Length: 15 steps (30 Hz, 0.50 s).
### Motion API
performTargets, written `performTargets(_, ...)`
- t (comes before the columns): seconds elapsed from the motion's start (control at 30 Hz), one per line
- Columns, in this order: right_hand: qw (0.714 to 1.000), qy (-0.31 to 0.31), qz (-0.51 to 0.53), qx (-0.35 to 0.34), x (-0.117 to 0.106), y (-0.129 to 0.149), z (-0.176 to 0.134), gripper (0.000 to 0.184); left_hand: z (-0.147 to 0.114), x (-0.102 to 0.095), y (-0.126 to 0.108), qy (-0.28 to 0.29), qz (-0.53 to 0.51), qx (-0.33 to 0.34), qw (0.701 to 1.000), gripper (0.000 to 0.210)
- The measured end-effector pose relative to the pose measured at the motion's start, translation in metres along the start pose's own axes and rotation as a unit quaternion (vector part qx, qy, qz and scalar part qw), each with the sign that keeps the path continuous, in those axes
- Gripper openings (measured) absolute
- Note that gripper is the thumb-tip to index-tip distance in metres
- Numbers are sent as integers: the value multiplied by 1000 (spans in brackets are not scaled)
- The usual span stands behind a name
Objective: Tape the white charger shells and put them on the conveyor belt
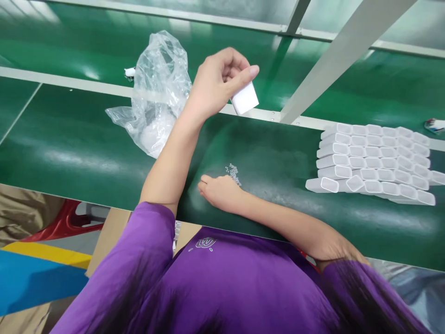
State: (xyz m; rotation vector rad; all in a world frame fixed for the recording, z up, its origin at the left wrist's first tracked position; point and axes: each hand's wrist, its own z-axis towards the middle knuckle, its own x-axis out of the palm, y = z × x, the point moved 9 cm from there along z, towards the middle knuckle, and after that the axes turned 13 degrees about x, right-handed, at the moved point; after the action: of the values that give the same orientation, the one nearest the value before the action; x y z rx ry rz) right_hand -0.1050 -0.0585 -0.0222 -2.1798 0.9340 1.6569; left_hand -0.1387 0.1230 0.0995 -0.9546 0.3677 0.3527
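Raised over the far part of the table, my left hand [225,79] is closed around a small white rectangular plastic case [246,99], its thumb lying along one side. Lower down, my right hand [220,191] rests near the tabletop, fingers curled and pressed together. What those fingers hold, if anything, is hidden. Just beyond it lies a little scatter of tiny clear pieces [232,172] on the green table [271,153]. Behind my left forearm sits a clear plastic bag [160,79] with whitish contents at its bottom.
Several translucent white plastic cases [373,160] are stacked in rows at the right. A white metal post [340,55] rises from a rail [69,82] running along the table. A red stool [66,222] stands at the lower left, beside cardboard [107,236].
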Motion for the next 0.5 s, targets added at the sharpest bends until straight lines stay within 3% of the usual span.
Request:
performTargets(0.1, 999, -17, 29, -8, -7, -8, -8, 22, -1, 7, 3, -3, -22, 4, 1000, 24)
performTargets(0.2, 980, -110, 163, -19, -40, -39, -31, 18, -4, 23, 0, 12, -55, 14, 998, 28)
performTargets(0.27, 930, -233, 283, -13, -74, -76, -58, 14, -9, 36, -8, 20, -86, 22, 996, 30)
performTargets(0.33, 860, -360, 361, 28, -99, -122, -90, 12, -15, 52, -18, 37, -116, 22, 992, 31)
performTargets(0.4, 800, -445, 392, 89, -108, -162, -117, 13, -24, 71, -30, 65, -133, 16, 989, 30)
performTargets(0.5, 767, -500, 375, 144, -104, -193, -139, 13, -38, 96, -44, 105, -144, 13, 984, 25)
